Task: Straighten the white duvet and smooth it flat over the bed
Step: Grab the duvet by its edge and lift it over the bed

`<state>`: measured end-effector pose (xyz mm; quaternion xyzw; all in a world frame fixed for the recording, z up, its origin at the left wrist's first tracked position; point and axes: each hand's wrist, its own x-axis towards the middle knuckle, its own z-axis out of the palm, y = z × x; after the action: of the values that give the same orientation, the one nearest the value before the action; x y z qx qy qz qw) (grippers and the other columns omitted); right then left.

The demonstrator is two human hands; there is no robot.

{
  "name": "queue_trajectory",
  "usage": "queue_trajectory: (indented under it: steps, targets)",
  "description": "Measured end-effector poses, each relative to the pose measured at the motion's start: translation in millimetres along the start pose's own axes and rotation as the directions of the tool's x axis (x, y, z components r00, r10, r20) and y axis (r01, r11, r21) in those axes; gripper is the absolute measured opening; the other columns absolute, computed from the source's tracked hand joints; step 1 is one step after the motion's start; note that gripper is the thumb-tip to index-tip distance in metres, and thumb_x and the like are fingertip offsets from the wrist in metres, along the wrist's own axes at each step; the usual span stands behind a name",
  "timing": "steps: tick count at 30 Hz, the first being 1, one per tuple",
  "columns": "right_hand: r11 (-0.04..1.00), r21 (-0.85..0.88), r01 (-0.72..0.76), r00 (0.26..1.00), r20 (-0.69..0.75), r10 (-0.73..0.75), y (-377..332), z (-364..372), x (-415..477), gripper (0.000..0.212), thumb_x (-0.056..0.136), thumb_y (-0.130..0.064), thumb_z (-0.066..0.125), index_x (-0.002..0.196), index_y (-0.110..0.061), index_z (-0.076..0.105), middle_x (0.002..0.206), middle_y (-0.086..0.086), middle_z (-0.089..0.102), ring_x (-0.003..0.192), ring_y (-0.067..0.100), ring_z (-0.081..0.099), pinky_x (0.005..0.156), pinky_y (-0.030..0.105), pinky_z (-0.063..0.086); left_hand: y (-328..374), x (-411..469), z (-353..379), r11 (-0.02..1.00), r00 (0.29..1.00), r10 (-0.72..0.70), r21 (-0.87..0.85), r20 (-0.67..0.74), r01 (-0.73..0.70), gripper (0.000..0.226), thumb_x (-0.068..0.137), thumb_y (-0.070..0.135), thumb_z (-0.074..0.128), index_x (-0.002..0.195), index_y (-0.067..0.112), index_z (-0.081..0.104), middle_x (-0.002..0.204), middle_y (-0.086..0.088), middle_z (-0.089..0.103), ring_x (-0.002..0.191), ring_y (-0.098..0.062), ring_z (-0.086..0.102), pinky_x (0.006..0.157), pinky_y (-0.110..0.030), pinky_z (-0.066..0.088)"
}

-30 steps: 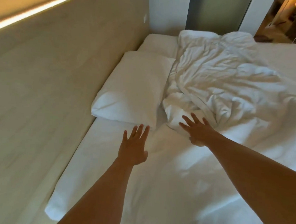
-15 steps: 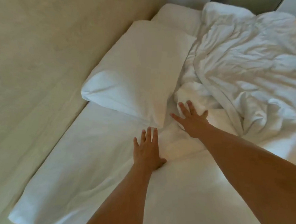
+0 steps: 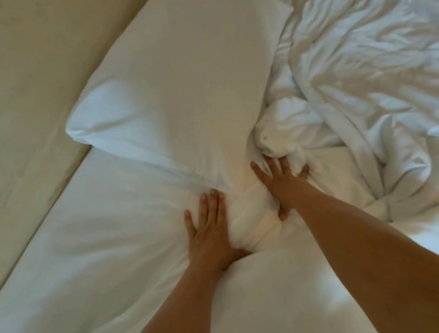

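Observation:
The white duvet [image 3: 371,72] lies crumpled over the upper right of the bed, and its bunched corner [image 3: 286,129] sits beside the pillow. My right hand [image 3: 278,184] rests with spread fingers on the fabric just below that corner, fingertips touching the bunch. My left hand [image 3: 209,234] presses flat on the white cover near the pillow's lower corner, fingers straight and together. A puffed fold [image 3: 251,219] of white fabric bulges between the two hands and hides my left thumb.
A white pillow [image 3: 179,88] lies at the head of the bed, left of the duvet. A beige padded wall [image 3: 34,80] runs along the bed's left side. Smooth white bedding [image 3: 94,261] covers the lower left.
Both hands have moved forward and come down onto the bedding. The right hand reached the duvet's bunched corner and a fold rose between the hands. The view has closed in on the bed.

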<state>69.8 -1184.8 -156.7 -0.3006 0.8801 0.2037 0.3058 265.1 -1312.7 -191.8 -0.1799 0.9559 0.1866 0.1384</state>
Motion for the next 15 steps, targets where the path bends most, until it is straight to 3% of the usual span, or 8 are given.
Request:
queue_trajectory:
  steps: [3, 5, 8, 11, 15]
  targets:
    - [0.999, -0.027, -0.020, 0.999, -0.043, 0.019, -2.4, -4.6, -4.2, 0.160, 0.051, -0.034, 0.094, 0.131, -0.044, -0.044, 0.150, -0.002, -0.043, 0.140, 0.034, -0.034, 0.097, 0.082, 0.009, -3.1, 4.9, -1.3, 1.000, 1.000, 0.018, -0.005, -0.009, -0.018, 0.141, 0.055, 0.089, 0.050, 0.148, 0.019, -0.028, 0.155, 0.003, -0.034, 0.141, -0.018, -0.033, 0.111, -0.059, -0.016]
    - [0.998, -0.059, -0.014, 0.996, -0.085, 0.009, -5.4, -4.8, -12.7, 0.152, 0.053, -0.039, 0.092, 0.144, -0.039, -0.030, 0.154, -0.002, -0.037, 0.142, 0.034, -0.029, 0.098, 0.080, 0.014, -5.7, 2.5, -0.5, 1.000, 1.000, 0.019, -0.019, -0.022, -0.020, 0.139, 0.054, 0.089, 0.049, 0.149, 0.018, -0.025, 0.157, 0.004, -0.030, 0.143, -0.017, -0.029, 0.111, -0.059, -0.014]
    - [0.997, -0.066, -0.043, 0.988, -0.149, 0.033, -4.1, 4.3, -30.4, 0.129, 0.064, -0.044, 0.085, 0.153, -0.034, -0.009, 0.158, -0.004, -0.028, 0.145, 0.031, -0.023, 0.101, 0.077, 0.021, -9.3, -0.7, 3.5, 0.999, 0.999, 0.022, -0.027, -0.032, -0.023, 0.139, 0.054, 0.090, 0.046, 0.150, 0.018, -0.023, 0.158, 0.003, -0.028, 0.144, -0.018, -0.027, 0.111, -0.060, -0.013]
    - [0.996, 0.015, -0.093, 0.983, -0.157, 0.094, -1.2, 11.1, -47.3, 0.103, 0.077, -0.039, 0.078, 0.153, -0.037, 0.008, 0.157, -0.007, -0.029, 0.144, 0.027, -0.027, 0.104, 0.076, 0.017, -5.9, 0.4, 1.6, 0.999, 0.999, 0.026, -0.025, -0.020, -0.027, 0.137, 0.050, 0.091, 0.035, 0.149, 0.018, -0.024, 0.157, 0.001, -0.030, 0.144, -0.020, -0.026, 0.112, -0.062, -0.011]
    - [0.981, 0.096, -0.170, 0.972, -0.150, 0.183, -5.4, 10.8, -57.7, 0.068, 0.087, -0.038, 0.067, 0.143, -0.040, 0.029, 0.156, 0.005, -0.034, 0.142, 0.031, -0.032, 0.102, 0.078, 0.008, 7.8, -4.0, -1.6, 1.000, 1.000, -0.003, 0.008, 0.009, 0.003, 0.120, 0.067, 0.078, 0.050, 0.149, 0.028, -0.023, 0.156, -0.002, -0.031, 0.145, -0.025, -0.025, 0.108, -0.065, -0.013]
